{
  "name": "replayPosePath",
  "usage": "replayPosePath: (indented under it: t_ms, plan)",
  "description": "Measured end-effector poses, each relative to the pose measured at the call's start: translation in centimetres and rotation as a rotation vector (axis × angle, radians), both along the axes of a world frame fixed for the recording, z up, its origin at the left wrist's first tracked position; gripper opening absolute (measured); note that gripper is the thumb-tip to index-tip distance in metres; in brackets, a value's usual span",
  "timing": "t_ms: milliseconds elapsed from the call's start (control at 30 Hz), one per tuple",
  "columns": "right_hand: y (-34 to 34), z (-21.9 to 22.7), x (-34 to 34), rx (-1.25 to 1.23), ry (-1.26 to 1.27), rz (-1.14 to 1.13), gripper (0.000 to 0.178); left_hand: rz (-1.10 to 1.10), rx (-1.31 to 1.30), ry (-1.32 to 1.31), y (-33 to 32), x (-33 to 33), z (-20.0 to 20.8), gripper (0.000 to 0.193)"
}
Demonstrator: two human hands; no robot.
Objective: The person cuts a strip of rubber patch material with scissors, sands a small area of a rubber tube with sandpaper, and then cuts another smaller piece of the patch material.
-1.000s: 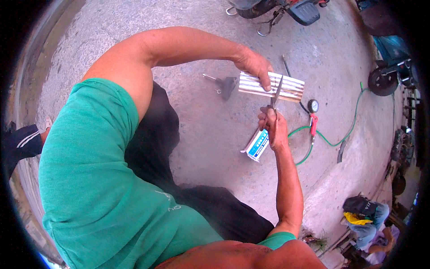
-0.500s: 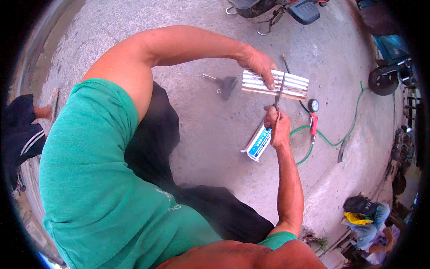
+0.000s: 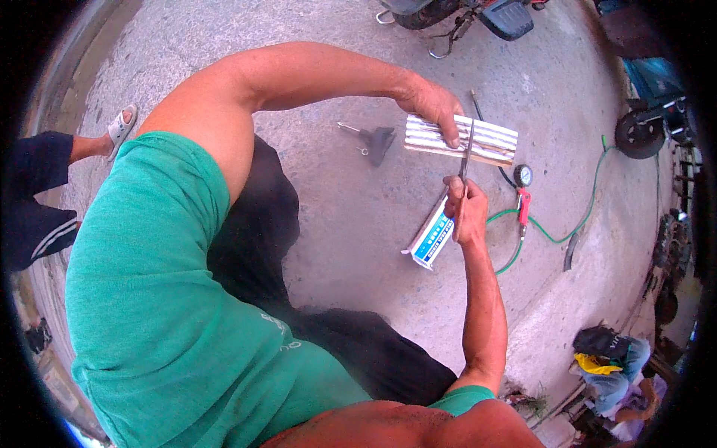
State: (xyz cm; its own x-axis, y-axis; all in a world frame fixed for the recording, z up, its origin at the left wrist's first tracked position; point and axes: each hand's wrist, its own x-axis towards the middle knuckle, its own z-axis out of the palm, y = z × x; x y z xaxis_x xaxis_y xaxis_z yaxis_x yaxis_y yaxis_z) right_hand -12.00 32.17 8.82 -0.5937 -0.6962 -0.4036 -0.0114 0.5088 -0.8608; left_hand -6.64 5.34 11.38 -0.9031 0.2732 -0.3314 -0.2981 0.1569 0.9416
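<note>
Head view, looking down on a person in a green shirt (image 3: 172, 321) crouched over a concrete floor (image 3: 336, 216). The left hand (image 3: 433, 104) reaches forward and presses down on a flat ribbed card of strips (image 3: 485, 140), fingers curled over its near-left part; the card is held just above the floor, its long edge running left to right. The right hand (image 3: 467, 209) is closed around the handles of a pair of scissors (image 3: 467, 153), whose blades point upward and cross the card near its middle; whether the blades are parted or together cannot be told at this size. The same hand, or the floor just beneath it, bears a white-and-blue box (image 3: 432, 239) that slants down to the left from the palm; contact with the fingers is unclear.

Left of the card lies a dark T-handled tool (image 3: 373, 138), apart from both hands. Right of the right hand lie a round gauge (image 3: 523, 175) with a red fitting (image 3: 523, 203) and a green hose (image 3: 575, 224) that curves away over the floor. A wheel (image 3: 639, 134) stands at the right rim. At the left rim a second person's dark trouser leg (image 3: 33, 201) and sandalled foot (image 3: 119, 127) show; another person crouches at lower right (image 3: 609, 366)
</note>
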Motion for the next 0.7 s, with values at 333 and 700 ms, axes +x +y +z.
replayPosePath:
  t_ms: [333,700]
  plan:
    - [0.2,-1.1,-0.4,0.054,0.139,0.026,0.046,0.022,0.085,-0.199,0.5,-0.6,0.4,0.046]
    - [-0.3,0.4,0.4,0.113,0.243,0.086,0.052,0.152,0.113,-0.231,2.9,0.1,-0.4,0.033]
